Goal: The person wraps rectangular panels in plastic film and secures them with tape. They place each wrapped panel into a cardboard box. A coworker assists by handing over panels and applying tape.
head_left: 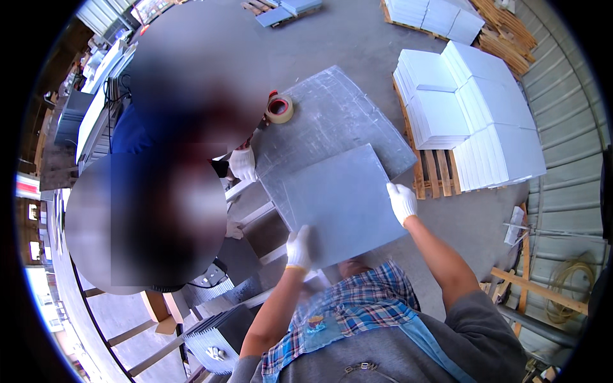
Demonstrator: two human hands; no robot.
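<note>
A flat grey rectangular panel [345,204] lies partly over a larger scuffed grey board [325,115] in front of me. My left hand [298,247], in a white knit glove, is closed on the panel's left edge near its near corner. On the opposite edge my right hand [403,202], also gloved in white, grips the panel with the fingers hidden beneath or along it. A tape dispenser [280,108] with a roll of tan tape sits at the far left edge of the larger board.
A co-worker's gloved hand [242,165] rests by the board's left edge. White stacked panels [498,134] stand on a wooden pallet [437,173] to the right. At the lower left is a stack of thin panels [214,335]. A coiled hose [569,287] hangs by the right wall.
</note>
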